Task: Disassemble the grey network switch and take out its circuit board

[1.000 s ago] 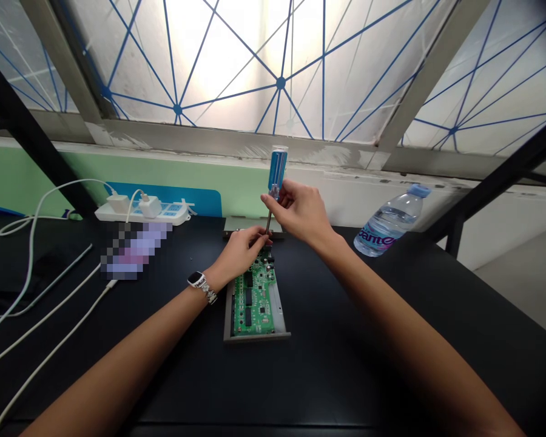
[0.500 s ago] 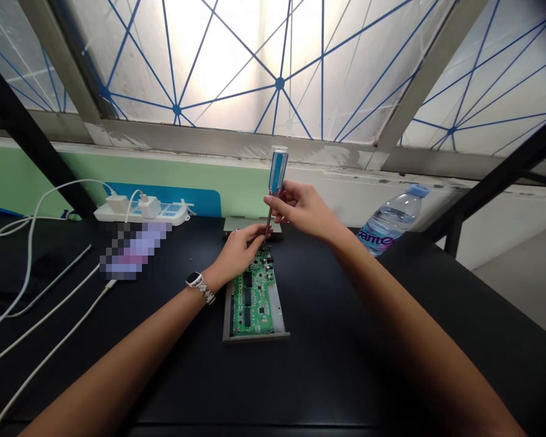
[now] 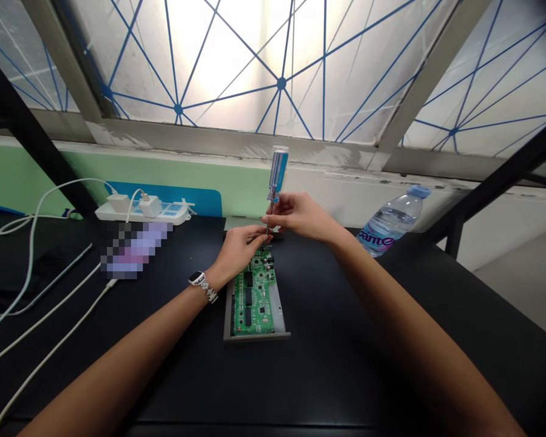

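1. On the black counter (image 3: 368, 364), at its middle, lies one open grey case (image 3: 228, 315) with one green board (image 3: 255, 297) in it, long side running away from the person.
2. One screwdriver (image 3: 276, 173) with a clear blue handle stands nearly upright over the board's far end; its tip is hidden behind the fingers.
3. Two hands are at work. The right hand (image 3: 303, 217) is closed on the screwdriver just under the handle, fingers pinched round the shaft.
4. The left hand (image 3: 239, 249) rests on the far end of the board, its fingertips drawn together at the lower shaft. Whether they press the shaft or a screw cannot be told.
5. One watch (image 3: 199, 281) sits on the left wrist.
6. One grey flat piece (image 3: 236, 223) lies just past the case, partly covered by both hands.
7. One water bottle (image 3: 394, 221) with a blue cap lies tilted at the right, near the counter's far edge, well apart from the board.
8. One white power strip (image 3: 173, 212) sits at the far left with two white plugs in it. Several white cables (image 3: 31, 255) run from there across the left of the counter.
9. One blurred patch (image 3: 134, 249) lies between the strip and the left arm.
10. Both forearms cross the counter and flank the case; neither covers the near half of the board.
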{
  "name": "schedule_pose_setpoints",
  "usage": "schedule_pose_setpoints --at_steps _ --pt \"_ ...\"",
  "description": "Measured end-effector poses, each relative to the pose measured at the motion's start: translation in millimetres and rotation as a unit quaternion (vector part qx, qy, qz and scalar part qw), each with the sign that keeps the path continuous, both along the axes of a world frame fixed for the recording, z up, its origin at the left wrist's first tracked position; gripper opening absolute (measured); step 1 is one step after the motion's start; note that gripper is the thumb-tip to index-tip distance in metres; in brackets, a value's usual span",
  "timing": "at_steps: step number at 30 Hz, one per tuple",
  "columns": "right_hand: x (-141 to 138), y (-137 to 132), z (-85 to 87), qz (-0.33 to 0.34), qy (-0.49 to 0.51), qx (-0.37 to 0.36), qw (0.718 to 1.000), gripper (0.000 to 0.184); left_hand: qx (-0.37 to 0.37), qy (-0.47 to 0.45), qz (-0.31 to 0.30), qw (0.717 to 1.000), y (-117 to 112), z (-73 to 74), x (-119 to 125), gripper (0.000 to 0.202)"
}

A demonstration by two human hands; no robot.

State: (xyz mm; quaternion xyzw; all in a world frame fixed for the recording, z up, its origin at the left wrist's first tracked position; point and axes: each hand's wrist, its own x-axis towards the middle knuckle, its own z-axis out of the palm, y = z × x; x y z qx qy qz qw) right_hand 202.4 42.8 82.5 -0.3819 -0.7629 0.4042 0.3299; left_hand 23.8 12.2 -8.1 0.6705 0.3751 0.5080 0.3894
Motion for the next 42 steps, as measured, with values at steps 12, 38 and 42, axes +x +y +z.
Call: schedule_pose_setpoints --at_steps 12,38,42 --pt "1 4 -1.7 -0.015 -0.001 -0.013 1.000 0.015 -0.017 -0.027 0.025 0.999 6 -2.1 1 0.019" --pt "-1 -1 1.1 0.065 -0.029 -0.051 0.996 0.012 -0.005 0.000 -0.078 0.997 26 -4.1 6 0.019" --pt "-7 -4 -3.3 0.058 -0.018 -0.042 0.997 0.011 -0.003 -0.006 -0.067 0.998 27 -6.3 9 0.022"
